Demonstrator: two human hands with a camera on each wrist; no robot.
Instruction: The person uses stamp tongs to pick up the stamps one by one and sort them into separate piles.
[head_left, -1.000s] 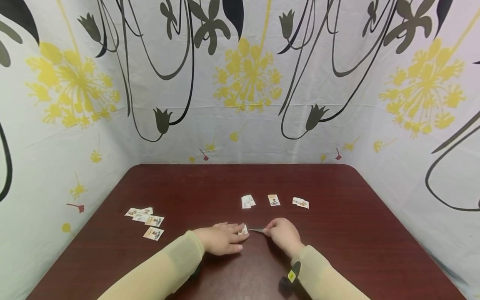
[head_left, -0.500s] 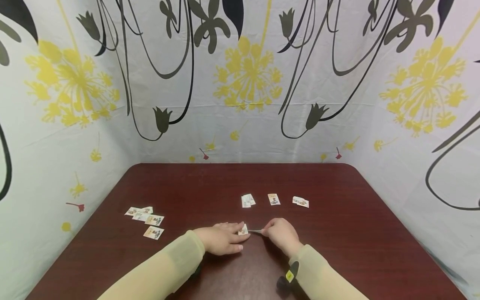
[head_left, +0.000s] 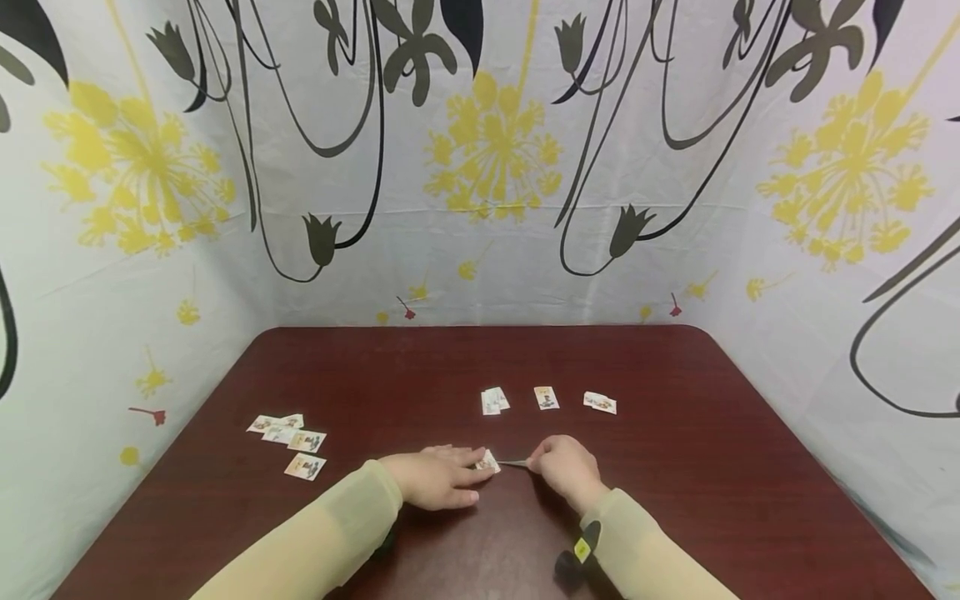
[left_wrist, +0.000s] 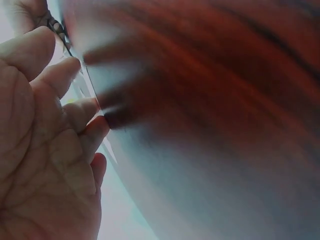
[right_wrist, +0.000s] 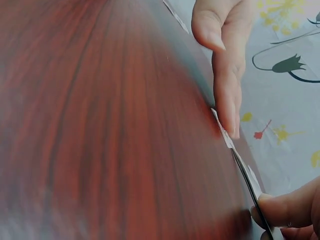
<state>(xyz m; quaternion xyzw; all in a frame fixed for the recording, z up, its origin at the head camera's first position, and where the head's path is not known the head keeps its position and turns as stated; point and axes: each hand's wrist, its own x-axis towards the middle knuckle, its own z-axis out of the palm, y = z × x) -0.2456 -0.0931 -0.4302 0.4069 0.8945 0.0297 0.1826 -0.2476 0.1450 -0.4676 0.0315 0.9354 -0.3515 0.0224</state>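
Observation:
My left hand [head_left: 438, 478] lies flat near the table's middle, its fairly straight fingers spread over a small picture card [head_left: 489, 462]. The fingers cover the card's left part. From the right, my right hand [head_left: 564, 468] pinches a slim metal tool that looks like tweezers [head_left: 514, 462]. In the right wrist view the tweezers [right_wrist: 243, 172] lie low along the table, tip right at the card's [right_wrist: 222, 129] edge. Thumb and finger grip their rear end. The left wrist view shows the left palm [left_wrist: 45, 140] with fingertips on the table.
On the left of the dark red table [head_left: 697, 500] lie several overlapping cards [head_left: 281, 429] and one separate card [head_left: 305, 467]. Farther back are a small card group [head_left: 494, 401], a single card [head_left: 546, 397] and an overlapping group [head_left: 600, 403]. Patterned cloth [head_left: 495, 275] surrounds the table.
The card under the left fingers has turned slightly, with its right edge now more slanted. Both hands stay almost in place, and the head view has shifted a little.

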